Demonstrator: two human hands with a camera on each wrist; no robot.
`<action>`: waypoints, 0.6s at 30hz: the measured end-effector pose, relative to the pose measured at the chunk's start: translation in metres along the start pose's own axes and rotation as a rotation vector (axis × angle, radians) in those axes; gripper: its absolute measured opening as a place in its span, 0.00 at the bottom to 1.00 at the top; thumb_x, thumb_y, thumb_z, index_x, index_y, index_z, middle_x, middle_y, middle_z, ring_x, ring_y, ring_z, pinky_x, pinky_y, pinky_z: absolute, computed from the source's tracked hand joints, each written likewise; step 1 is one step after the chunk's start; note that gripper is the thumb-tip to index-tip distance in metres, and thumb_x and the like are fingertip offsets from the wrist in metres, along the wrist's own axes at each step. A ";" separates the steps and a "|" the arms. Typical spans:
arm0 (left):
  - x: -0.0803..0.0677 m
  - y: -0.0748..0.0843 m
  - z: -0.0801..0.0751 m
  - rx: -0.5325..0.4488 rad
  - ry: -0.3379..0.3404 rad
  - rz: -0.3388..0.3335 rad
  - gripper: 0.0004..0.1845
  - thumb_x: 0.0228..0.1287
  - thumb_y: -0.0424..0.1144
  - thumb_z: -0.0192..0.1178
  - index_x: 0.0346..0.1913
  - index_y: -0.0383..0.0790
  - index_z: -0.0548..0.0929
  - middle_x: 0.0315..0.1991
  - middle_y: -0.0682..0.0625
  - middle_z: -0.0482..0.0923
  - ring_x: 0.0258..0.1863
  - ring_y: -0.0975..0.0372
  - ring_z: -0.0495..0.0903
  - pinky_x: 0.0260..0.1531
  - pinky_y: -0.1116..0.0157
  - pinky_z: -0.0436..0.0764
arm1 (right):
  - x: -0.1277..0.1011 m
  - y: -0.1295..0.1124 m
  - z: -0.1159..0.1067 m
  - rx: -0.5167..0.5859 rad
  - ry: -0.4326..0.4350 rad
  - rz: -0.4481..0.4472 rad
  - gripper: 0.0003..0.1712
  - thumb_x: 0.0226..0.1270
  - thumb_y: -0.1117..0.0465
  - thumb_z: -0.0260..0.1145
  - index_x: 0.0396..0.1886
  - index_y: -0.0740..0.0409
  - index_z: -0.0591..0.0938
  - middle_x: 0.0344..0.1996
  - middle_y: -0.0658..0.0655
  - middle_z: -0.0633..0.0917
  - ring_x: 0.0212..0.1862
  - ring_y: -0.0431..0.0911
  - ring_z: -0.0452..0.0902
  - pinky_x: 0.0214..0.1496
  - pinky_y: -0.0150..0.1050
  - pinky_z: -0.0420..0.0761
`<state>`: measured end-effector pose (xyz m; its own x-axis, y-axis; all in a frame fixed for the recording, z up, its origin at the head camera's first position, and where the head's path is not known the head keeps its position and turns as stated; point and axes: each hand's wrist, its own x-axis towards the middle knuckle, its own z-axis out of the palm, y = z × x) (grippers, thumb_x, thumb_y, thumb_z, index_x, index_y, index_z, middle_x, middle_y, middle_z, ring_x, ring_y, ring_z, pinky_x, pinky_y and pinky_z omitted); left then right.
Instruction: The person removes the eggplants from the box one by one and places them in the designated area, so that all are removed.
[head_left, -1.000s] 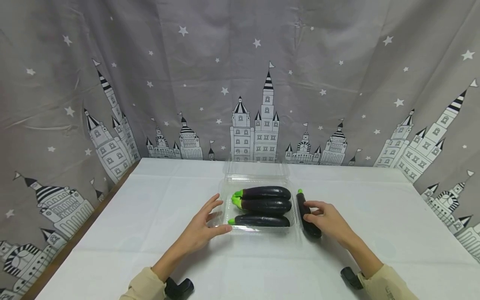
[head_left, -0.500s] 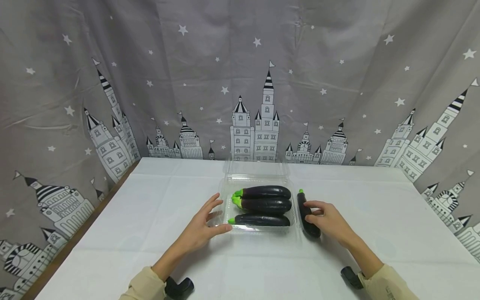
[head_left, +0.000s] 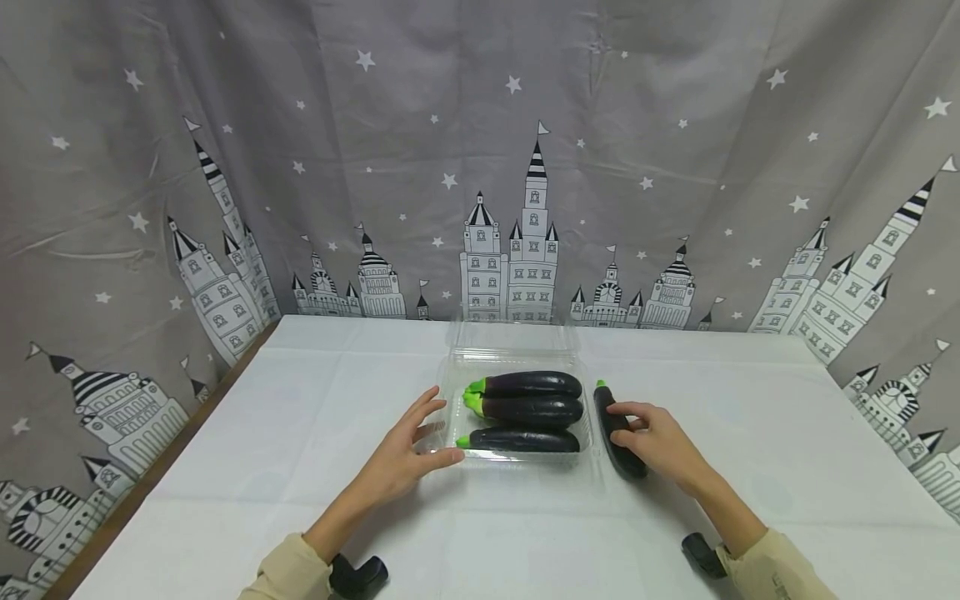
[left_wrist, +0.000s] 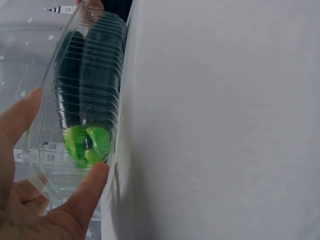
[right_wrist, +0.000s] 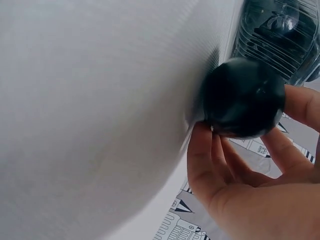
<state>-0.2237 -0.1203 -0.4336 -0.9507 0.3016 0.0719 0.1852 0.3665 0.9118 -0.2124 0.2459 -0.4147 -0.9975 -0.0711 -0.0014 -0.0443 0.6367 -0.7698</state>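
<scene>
Lying in the right hand's (head_left: 660, 442) grip — loose eggplant (head_left: 617, 433), beside tray (head_left: 517, 462).

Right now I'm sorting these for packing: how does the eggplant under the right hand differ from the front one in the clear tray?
The loose eggplant lies on the white tablecloth beside the clear tray; the front eggplant lies inside it. The loose eggplant points away from the person, stem far; the front eggplant lies crosswise, stem left. The right hand grips the loose one; the left hand touches only the tray. Both are dark purple with green stems.
</scene>
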 end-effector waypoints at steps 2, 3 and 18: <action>0.000 -0.001 0.000 0.000 0.001 -0.001 0.45 0.55 0.45 0.75 0.72 0.36 0.64 0.79 0.49 0.46 0.68 0.38 0.63 0.61 0.44 0.71 | 0.000 -0.001 0.001 0.006 -0.010 0.000 0.26 0.63 0.65 0.65 0.61 0.64 0.78 0.59 0.71 0.76 0.56 0.61 0.76 0.49 0.51 0.81; -0.001 -0.001 0.000 0.001 0.002 -0.001 0.45 0.55 0.45 0.74 0.72 0.36 0.64 0.79 0.49 0.46 0.68 0.38 0.63 0.61 0.44 0.71 | 0.000 -0.001 0.001 0.011 -0.013 0.000 0.26 0.63 0.65 0.65 0.61 0.64 0.78 0.59 0.71 0.76 0.56 0.61 0.76 0.49 0.50 0.81; 0.000 -0.001 0.000 -0.002 -0.005 0.009 0.45 0.56 0.45 0.74 0.72 0.35 0.64 0.79 0.48 0.46 0.68 0.37 0.62 0.61 0.44 0.70 | 0.001 0.000 0.002 0.008 -0.011 -0.027 0.25 0.65 0.63 0.66 0.62 0.63 0.78 0.60 0.71 0.75 0.56 0.61 0.77 0.49 0.50 0.81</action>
<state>-0.2235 -0.1209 -0.4340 -0.9478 0.3091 0.0786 0.1937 0.3621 0.9118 -0.2131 0.2445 -0.4159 -0.9952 -0.0968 0.0120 -0.0705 0.6284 -0.7747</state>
